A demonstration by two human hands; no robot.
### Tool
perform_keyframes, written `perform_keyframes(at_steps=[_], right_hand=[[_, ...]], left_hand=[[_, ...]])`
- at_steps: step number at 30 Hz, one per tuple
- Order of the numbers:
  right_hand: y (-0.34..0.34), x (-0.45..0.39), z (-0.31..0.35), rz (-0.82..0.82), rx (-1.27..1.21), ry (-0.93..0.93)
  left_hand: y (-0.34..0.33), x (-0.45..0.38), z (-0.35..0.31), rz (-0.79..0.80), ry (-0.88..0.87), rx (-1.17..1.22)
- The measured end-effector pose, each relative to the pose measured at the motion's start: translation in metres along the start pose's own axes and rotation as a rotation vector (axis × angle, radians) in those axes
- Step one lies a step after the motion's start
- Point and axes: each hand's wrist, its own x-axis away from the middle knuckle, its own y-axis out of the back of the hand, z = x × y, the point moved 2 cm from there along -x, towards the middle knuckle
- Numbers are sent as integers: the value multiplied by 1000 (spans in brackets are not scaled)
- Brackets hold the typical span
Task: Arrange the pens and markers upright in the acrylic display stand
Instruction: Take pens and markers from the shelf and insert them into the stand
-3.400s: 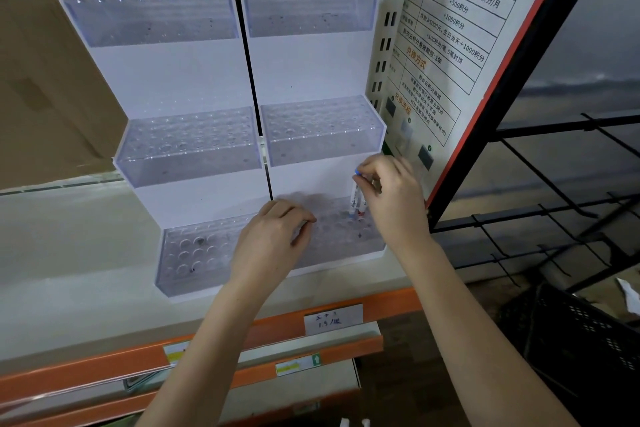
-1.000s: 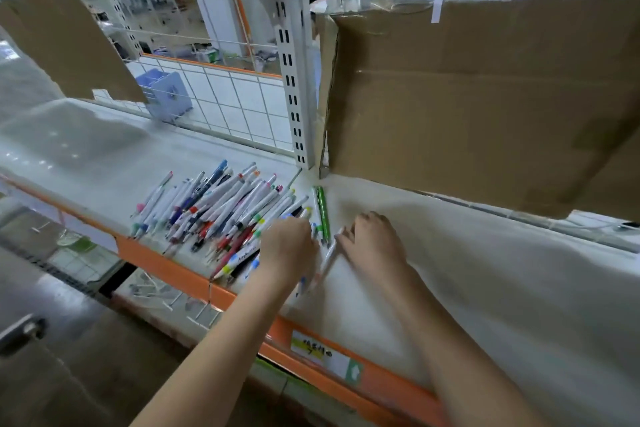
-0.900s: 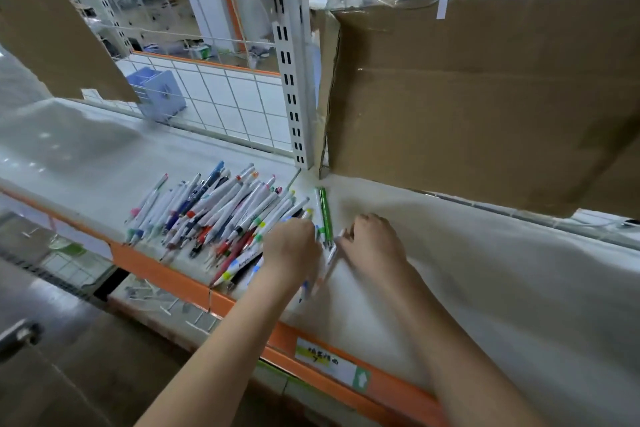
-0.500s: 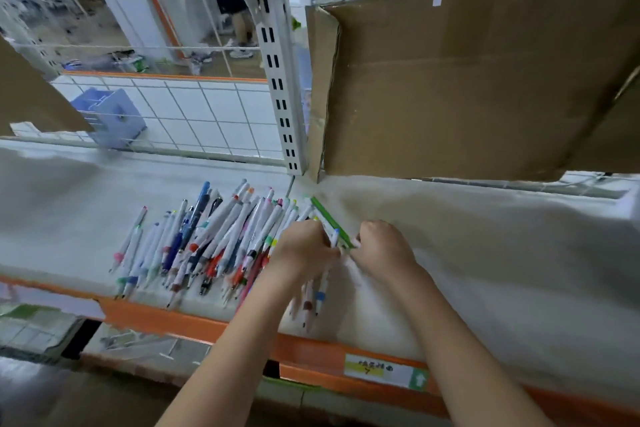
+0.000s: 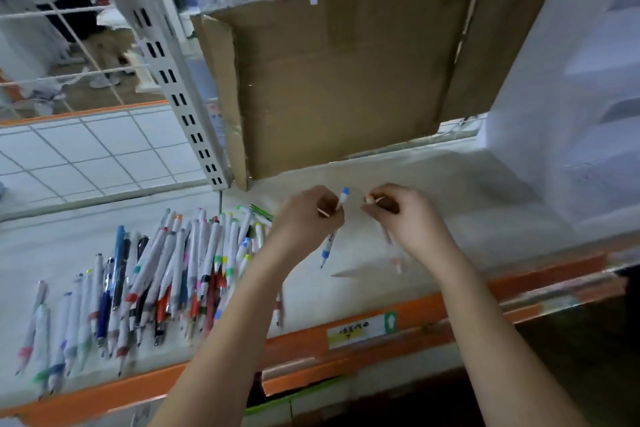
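My left hand (image 5: 304,218) is closed around a white pen with blue ends (image 5: 329,243), held tilted above the shelf. My right hand (image 5: 405,218) grips another pale pen (image 5: 391,246), blurred by motion, its tip pointing down. A pile of several pens and markers (image 5: 166,270) with coloured caps lies flat on the white shelf (image 5: 450,201) to the left of my hands. The acrylic display stand (image 5: 581,107) rises at the right edge, blurred, with stepped tiers.
A brown cardboard sheet (image 5: 339,80) stands behind my hands. A perforated white upright (image 5: 166,73) and a wire grid panel (image 5: 86,156) sit at the left. The shelf's orange front rail (image 5: 346,340) carries a label.
Both hands lifted off the pile, each with a pen, and shifted right. The view swung right, bringing the display stand into sight at the right edge.
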Motion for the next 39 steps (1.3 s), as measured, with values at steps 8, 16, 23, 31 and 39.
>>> perform_keyframes(at_steps=[8,16,23,31,39], right_hand=[[119,49,-50,-292,-218,-104],[247,105,-132,-522,-214,-145],[333,124,-199,-689,-207,-154],[392,68,-253,-827,-257,-88],[429,5,-277,-848,-268,60]], left_hand=[[-77,-3,-110,118,-299,168],[-185,12,-228,206,-438,330],[-263,4,-299,179,-468,346],[-305,-55,-350,97,-483,368],[-341,-119,-387,34,-530,369]])
